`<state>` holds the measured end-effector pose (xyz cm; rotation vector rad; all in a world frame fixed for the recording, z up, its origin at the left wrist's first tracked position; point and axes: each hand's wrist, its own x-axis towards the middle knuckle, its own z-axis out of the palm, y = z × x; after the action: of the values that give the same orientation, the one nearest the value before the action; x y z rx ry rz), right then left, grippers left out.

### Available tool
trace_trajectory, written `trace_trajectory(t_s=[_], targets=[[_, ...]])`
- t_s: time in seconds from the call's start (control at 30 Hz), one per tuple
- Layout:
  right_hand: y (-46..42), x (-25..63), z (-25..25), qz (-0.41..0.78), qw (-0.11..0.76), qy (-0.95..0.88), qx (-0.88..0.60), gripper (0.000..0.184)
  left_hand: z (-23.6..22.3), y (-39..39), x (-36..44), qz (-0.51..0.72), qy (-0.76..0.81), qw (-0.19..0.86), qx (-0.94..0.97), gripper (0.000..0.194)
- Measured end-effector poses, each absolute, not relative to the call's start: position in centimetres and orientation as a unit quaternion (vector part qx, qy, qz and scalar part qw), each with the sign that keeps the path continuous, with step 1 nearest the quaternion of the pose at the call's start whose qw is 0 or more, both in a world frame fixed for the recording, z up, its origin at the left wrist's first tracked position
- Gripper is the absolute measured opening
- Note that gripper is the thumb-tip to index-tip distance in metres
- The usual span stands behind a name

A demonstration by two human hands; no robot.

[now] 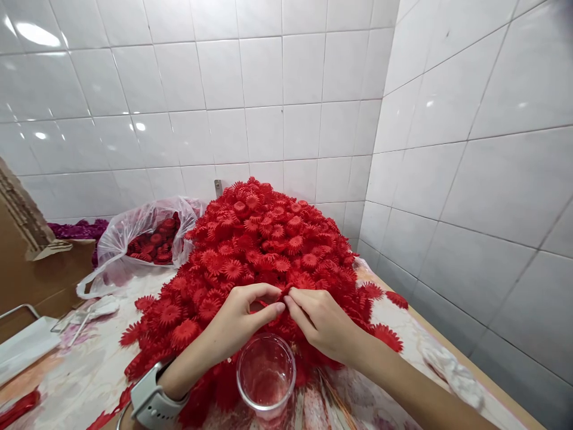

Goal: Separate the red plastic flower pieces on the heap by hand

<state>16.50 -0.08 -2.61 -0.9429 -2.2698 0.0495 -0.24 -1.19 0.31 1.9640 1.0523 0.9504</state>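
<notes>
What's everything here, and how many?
Red flower pieces: too many to count, red, mostly heaped
Table: one, pale patterned, underneath
Plastic bag: one, clear, left of heap
Cup: one, clear, heap's front
Purple pile: one, purple, behind bag
Cardboard box: one, brown, far left
White things: several, white, both sides; unclear
Thin strips: several, tan, beside cup
Tiled walls: two, whitish, behind and right
Bracket: one, grey, back wall
Watch: one, pale, left wrist
Left hand: one, bare, at heap's front
Right hand: one, bare, beside left hand

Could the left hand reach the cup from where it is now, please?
Probably yes: the cup stands close below the left hand in the picture, and nothing seems to block the way. However, that hand is busy at the red flowers.
</notes>
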Motion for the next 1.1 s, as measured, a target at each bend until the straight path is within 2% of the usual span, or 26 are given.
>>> trace_trajectory(t_s=[0.2, 0.47, 0.7, 0.9, 1.0, 1.1], targets=[[-0.2, 16.6, -2.1, 0.111, 0.352, -0.846, -0.384, 0.035, 1.1, -1.4, -0.3, 0.372, 0.404, 0.352, 0.758, 0.023], [-0.3, 16.5, -2.4, 0.068, 0.356, -0.867, -0.342, 0.039, 0.6, -1.4, -0.2, 0.374, 0.387, 0.449, 0.713, 0.016], [-1.4, 16.4, -1.4, 0.271, 0.367, -0.825, -0.333, 0.042, 0.9, -1.1, -0.1, 0.386, 0.369, 0.532, 0.657, 0.017], [-1.6, 16.5, -1.1, 0.323, 0.352, -0.816, -0.325, 0.042, 0.1, -0.8, -0.3, 0.39, 0.377, 0.566, 0.621, 0.016], [-1.4, 16.5, -1.1, 0.307, 0.376, -0.813, -0.321, 0.04, 0.0, -0.6, -0.5, 0.397, 0.384, 0.573, 0.605, 0.016], [-1.2, 16.7, -1.1, 0.298, 0.443, -0.768, -0.354, 0.038, 0.2, -0.4, -0.8, 0.42, 0.397, 0.573, 0.581, 0.017]])
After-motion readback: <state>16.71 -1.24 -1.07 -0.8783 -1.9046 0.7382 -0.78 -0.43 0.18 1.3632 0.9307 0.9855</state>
